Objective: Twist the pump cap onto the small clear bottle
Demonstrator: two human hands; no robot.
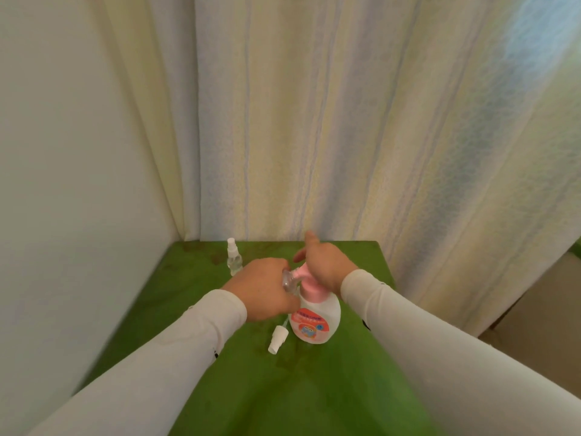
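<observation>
Hands are seen meeting over a white pump bottle [316, 319] with a pink pump head [306, 280], and that bottle is taken as the landmark for everything else. The left hand [262, 286] is curled round a small clear bottle [288, 280], which is held tilted with its open mouth brought right up against the nozzle of the pink pump head. The right hand [325, 262] is laid on top of the pump head from the far right side, fingers fairly straight and the thumb lifted; it is pressing rather than gripping, as far as can be made out.

The relation that matters is this: the small clear bottle lies just left of the pump bottle's top, its long axis sloping up towards the nozzle, while the pump bottle's own axis stands upright on the surface [352, 388]. The left hand is the nearer one to the clear bottle; the right hand is directly above the pump.

Just in front and left of the pump bottle, a loose white spray cap [278, 338] with its thin tube is seen lying on its side. Behind and to the left, well apart, a small spray bottle [234, 256] is stood upright. Beyond the pump bottle a pale curtain [345, 121] is hung
</observation>
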